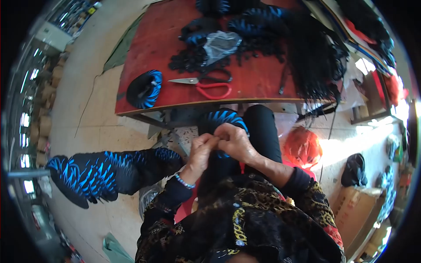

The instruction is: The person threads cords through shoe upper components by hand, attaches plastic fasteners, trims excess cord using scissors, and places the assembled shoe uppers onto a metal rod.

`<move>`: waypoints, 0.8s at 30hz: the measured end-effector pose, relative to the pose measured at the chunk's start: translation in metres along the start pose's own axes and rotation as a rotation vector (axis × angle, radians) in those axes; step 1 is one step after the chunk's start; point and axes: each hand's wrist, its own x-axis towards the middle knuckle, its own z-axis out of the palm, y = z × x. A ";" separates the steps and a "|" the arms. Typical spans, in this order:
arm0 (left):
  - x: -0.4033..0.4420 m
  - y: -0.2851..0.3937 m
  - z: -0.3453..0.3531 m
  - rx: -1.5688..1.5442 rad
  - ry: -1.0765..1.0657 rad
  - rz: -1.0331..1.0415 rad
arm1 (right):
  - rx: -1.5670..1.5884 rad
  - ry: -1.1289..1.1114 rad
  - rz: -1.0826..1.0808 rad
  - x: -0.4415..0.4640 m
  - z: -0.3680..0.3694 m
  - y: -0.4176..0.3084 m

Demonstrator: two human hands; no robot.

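Note:
Over my lap, my left hand and my right hand meet with fingertips pinched together. Whatever lies between the fingers is too small or hidden to make out. Just behind and below them, a black and blue patterned fabric piece rests on my leg, partly covered by the right hand. On the red table ahead lie scissors with one red handle loop, blades pointing left. To their left sits a rolled black and blue fabric piece. Both hands are apart from these table items.
A clear plastic bag lies among small black parts. Long black cords hang over the table's right edge. More black-blue pieces are at the back. Left is a large black-blue item; right, a red bag and cardboard box.

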 end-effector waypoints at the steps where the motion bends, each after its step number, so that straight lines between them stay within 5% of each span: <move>1: -0.001 0.000 0.003 0.001 0.028 0.019 | 0.006 -0.031 -0.012 0.001 0.000 0.001; 4: -0.004 0.003 0.012 0.074 0.105 0.066 | -0.059 -0.050 0.006 0.002 -0.004 0.006; 8: -0.016 0.021 0.036 0.641 0.223 0.741 | 0.087 0.013 -0.055 0.001 -0.023 -0.016; 10: -0.021 0.031 0.047 1.172 -0.083 0.905 | 0.044 0.126 -0.105 0.005 -0.038 -0.032; 11: -0.018 0.019 0.052 1.169 -0.075 0.912 | 0.039 0.120 -0.111 0.006 -0.044 -0.031; 13: -0.011 -0.018 0.055 1.662 0.003 1.055 | -0.100 0.201 -0.029 0.013 -0.054 -0.027; 19: 0.005 -0.020 0.041 1.573 -0.017 1.154 | -0.225 0.174 -0.071 -0.012 -0.066 -0.011; 21: 0.001 0.005 0.033 1.238 -0.122 0.964 | -0.230 0.159 -0.066 -0.020 -0.072 -0.011; 23: -0.001 0.029 0.028 0.908 -0.213 0.776 | 0.268 -0.175 0.193 -0.025 -0.078 -0.024; 24: 0.002 0.037 0.028 0.915 -0.213 0.794 | 0.265 -0.177 0.174 -0.024 -0.075 -0.023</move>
